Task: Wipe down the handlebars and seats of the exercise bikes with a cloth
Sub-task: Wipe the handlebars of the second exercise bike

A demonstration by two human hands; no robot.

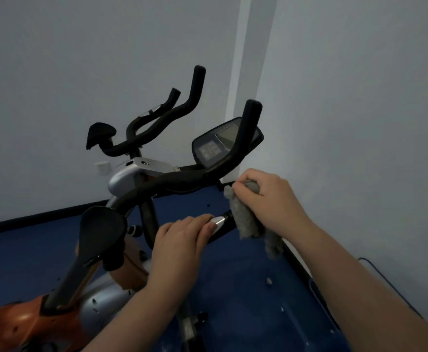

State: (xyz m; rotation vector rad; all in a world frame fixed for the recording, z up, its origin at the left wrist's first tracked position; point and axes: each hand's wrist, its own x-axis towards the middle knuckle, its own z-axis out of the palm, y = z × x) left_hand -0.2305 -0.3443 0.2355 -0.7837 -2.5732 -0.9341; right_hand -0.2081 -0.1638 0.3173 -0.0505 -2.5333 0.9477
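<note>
Head view: our right hand (271, 196) bunches the grey cloth (248, 219) on the near handlebar (227, 223); left hand (180, 240) curls round it w/ fingers by the metal sensor (218, 221). Risk: cloth's loose tail slips off, missing the grip end.

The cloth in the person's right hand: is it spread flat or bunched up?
Bunched up. The grey cloth is gripped in the right hand, crumpled against the handlebar, its ends hanging below.
</note>
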